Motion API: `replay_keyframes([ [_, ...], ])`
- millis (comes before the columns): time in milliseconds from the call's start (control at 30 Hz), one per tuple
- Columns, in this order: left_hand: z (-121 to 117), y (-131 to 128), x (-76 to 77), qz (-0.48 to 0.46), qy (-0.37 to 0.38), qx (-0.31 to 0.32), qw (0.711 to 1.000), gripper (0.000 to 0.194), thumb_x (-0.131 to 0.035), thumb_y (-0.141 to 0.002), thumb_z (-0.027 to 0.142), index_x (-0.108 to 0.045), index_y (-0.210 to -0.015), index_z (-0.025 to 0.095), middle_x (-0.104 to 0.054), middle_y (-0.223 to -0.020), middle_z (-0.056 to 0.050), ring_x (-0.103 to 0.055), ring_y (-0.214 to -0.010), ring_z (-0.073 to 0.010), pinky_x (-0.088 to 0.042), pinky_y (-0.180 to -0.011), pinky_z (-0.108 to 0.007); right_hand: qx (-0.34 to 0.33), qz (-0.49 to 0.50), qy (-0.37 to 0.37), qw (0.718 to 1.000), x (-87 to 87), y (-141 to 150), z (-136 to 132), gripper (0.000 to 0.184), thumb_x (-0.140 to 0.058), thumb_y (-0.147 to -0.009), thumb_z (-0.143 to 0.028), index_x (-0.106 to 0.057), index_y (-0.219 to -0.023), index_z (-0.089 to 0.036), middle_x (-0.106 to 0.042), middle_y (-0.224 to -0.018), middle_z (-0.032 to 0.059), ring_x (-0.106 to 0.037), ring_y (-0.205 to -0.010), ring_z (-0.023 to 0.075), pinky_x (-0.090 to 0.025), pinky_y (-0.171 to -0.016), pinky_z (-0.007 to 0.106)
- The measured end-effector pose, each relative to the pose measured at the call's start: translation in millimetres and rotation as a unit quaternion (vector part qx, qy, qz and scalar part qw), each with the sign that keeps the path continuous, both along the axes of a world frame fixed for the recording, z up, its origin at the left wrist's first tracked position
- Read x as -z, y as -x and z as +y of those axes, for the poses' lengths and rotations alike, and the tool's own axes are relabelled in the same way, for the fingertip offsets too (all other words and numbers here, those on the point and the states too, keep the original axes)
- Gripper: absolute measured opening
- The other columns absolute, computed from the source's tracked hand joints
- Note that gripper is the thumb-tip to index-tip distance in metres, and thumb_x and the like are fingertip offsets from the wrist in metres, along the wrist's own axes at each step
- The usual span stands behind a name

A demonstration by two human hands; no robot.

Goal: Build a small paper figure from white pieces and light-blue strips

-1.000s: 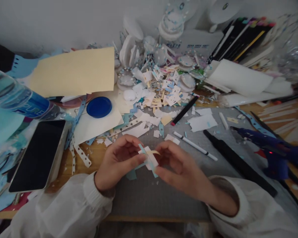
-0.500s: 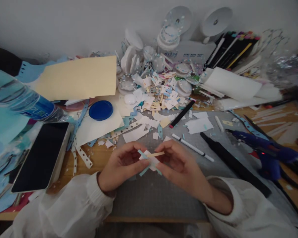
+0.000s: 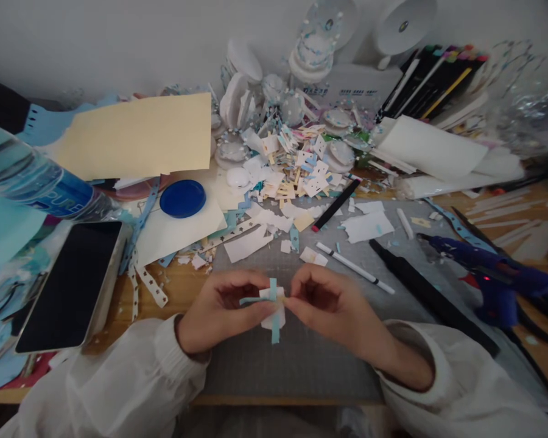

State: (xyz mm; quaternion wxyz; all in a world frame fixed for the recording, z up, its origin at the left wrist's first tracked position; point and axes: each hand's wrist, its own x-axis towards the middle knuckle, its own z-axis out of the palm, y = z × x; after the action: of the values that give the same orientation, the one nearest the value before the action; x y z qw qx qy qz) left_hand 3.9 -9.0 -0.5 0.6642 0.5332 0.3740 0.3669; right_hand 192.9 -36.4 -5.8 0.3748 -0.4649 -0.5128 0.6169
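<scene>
My left hand (image 3: pixel 231 304) pinches a small white paper piece (image 3: pixel 268 321) with light blue paper strips (image 3: pixel 275 333) crossing it. It is held above the grey cutting mat (image 3: pixel 296 371). My right hand (image 3: pixel 326 304) is closed in a pinch at the piece's right edge, where a bit of yellowish paper shows between thumb and finger. Beyond the hands lie a torn paper scrap (image 3: pixel 313 257) and a white pen (image 3: pixel 354 267). A black marker with a red end (image 3: pixel 336 205) lies farther back.
A phone (image 3: pixel 70 283), a blue lid (image 3: pixel 182 199) and a tilted water bottle (image 3: pixel 50 182) are on the left. At right lie a blue glue gun (image 3: pixel 488 267) with a lit red light and a long black tool (image 3: pixel 429 298). Paper cut-outs (image 3: pixel 296 164) pile up behind.
The paper piece has been turned between my hands, so a blue strip now points up and down. My right fingers have closed onto the yellowish strip at its right side.
</scene>
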Motion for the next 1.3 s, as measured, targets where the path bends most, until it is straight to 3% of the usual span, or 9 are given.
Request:
replay_keyframes([
  [467,-0.8,0.6,4.9,-0.011,-0.038,0.048,0.998,0.012,-0.072,-0.074,0.008,-0.073,-0.080,0.018,-0.065,-0.076,-0.002,-0.061,-0.070,-0.0099,-0.052,-0.064,-0.017,-0.010,-0.040,0.020,0.999,-3.6,-0.9,1.5,0.017,-0.069,-0.073,-0.027,-0.054,-0.070,-0.019,-0.047,-0.056,-0.0061,-0.039,-0.049,0.0054,-0.032,-0.044,0.018],
  [767,-1.2,0.4,9.3,-0.004,-0.058,0.052,0.997,0.008,-0.073,-0.074,0.011,-0.072,-0.080,0.016,-0.065,-0.076,-0.004,-0.060,-0.069,-0.0120,-0.050,-0.062,-0.020,0.008,-0.029,0.025,0.999,0.2,3.1,0.4,0.018,-0.067,-0.072,-0.028,-0.050,-0.070,-0.021,-0.049,-0.061,-0.0053,-0.042,-0.051,0.0059,-0.036,-0.045,0.018],
  [933,-2.4,-1.4,6.8,-0.010,-0.040,0.032,0.999,0.008,-0.075,-0.071,0.011,-0.073,-0.078,0.015,-0.068,-0.076,-0.005,-0.063,-0.069,-0.0127,-0.053,-0.063,-0.020,0.010,-0.004,0.022,1.000,-1.1,2.5,0.4,0.022,-0.069,-0.072,-0.025,-0.047,-0.073,-0.021,-0.047,-0.063,-0.0062,-0.042,-0.052,0.0059,-0.036,-0.045,0.018],
  [1100,-2.3,-3.0,4.9,-0.032,0.029,-0.029,0.999,0.014,-0.076,-0.071,0.012,-0.069,-0.084,0.016,-0.067,-0.074,-0.002,-0.062,-0.065,-0.0112,-0.053,-0.059,-0.019,0.029,0.069,-0.033,0.997,-2.1,1.0,0.3,0.028,-0.069,-0.077,-0.026,-0.046,-0.095,-0.024,-0.050,-0.081,-0.0027,-0.050,-0.069,0.0095,-0.045,-0.059,0.021],
  [1300,-0.4,-2.7,5.1,-0.047,0.037,-0.034,0.998,0.017,-0.079,-0.071,0.019,-0.065,-0.081,0.016,-0.062,-0.073,0.000,-0.058,-0.064,-0.0105,-0.051,-0.057,-0.019,0.018,0.024,-0.051,0.998,3.4,2.7,-2.3,0.013,-0.062,-0.086,-0.031,-0.053,-0.088,-0.022,-0.052,-0.082,-0.0006,-0.052,-0.075,0.0116,-0.046,-0.066,0.024],
])
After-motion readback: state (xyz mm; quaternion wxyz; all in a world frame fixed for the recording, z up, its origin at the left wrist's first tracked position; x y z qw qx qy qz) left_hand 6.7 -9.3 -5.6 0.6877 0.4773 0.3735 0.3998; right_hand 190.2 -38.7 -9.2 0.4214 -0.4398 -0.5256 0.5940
